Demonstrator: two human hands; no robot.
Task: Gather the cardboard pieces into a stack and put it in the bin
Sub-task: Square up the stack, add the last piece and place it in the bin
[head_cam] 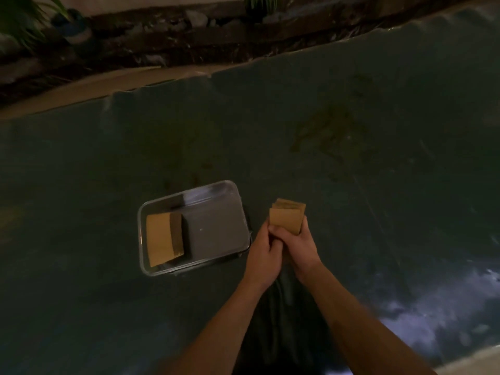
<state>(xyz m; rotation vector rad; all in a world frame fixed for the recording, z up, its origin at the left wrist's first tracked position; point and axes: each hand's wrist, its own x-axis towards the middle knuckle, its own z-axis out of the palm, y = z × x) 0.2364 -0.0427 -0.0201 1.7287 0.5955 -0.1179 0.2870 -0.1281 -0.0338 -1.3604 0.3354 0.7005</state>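
Both of my hands hold a small stack of brown cardboard pieces [287, 217] upright, just right of the bin. My left hand [263, 249] grips its lower left side and my right hand [299, 247] grips its lower right side, the fingers overlapping at the bottom. The bin [216, 234] is a clear rectangular plastic container lying on the dark green sheet. Inside it, at the left end, lies another stack of cardboard pieces [162, 239].
A dark green sheet [324, 117] covers the ground all around. Along its far edge run a tan strip [81, 90], dark timber, stones and plants [21, 20]. A bright glare patch [433, 315] lies on the sheet at lower right.
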